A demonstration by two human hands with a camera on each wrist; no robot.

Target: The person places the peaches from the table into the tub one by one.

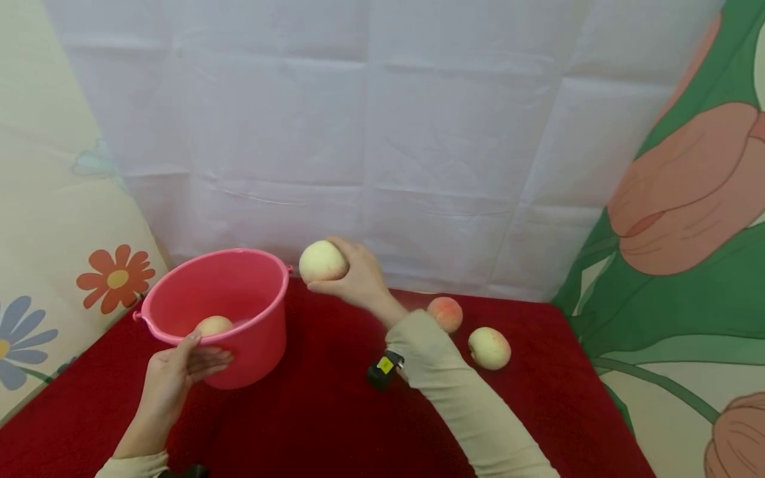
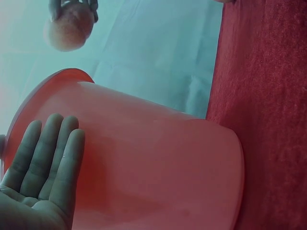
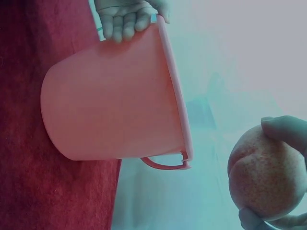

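In the head view, my right hand grips a pale yellow peach in the air, just right of the bucket's rim. The right wrist view shows that peach between thumb and fingers, with its crease and a reddish blush. My left hand pinches the near rim of a pink plastic bucket, thumb over the edge and fingers extended along the outer wall. Those fingers show against the bucket's side in the left wrist view. Another pale peach is inside the bucket, partly hidden by the near rim.
Two more peaches, one orange-red and one pale with a blush, lie on the red cloth beyond and beside my right forearm. A white sheet hangs behind the table, with flower-patterned panels at both sides.
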